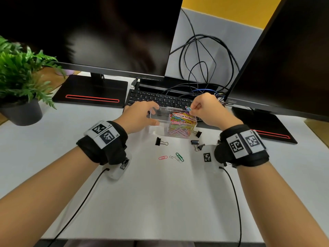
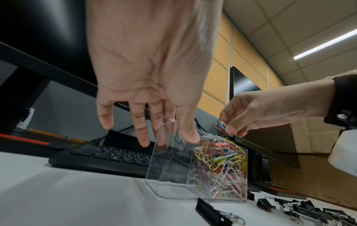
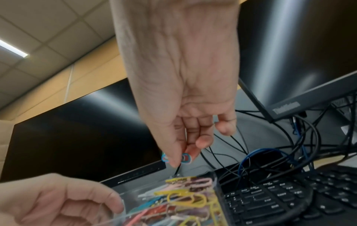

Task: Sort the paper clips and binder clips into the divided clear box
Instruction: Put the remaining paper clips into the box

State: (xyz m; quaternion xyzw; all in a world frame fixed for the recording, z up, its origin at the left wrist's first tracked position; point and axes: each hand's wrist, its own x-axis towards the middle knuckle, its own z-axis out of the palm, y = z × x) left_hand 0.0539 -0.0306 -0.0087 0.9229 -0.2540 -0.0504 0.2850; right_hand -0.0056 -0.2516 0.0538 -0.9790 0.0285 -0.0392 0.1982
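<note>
We steady the divided clear plastic box (image 1: pixel 160 122) with our left hand (image 1: pixel 140 116); our right hand (image 1: pixel 206 107) pinches light, slippery coloured wire paper clips (image 1: pixel 188 108) above its full right compartment.

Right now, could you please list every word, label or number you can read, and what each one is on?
"ThinkVision": lower bezel of the right monitor, blurred.
"L4", "L5": left wristband.
Keyboard key legends and right wristband label: too small to read.
</note>
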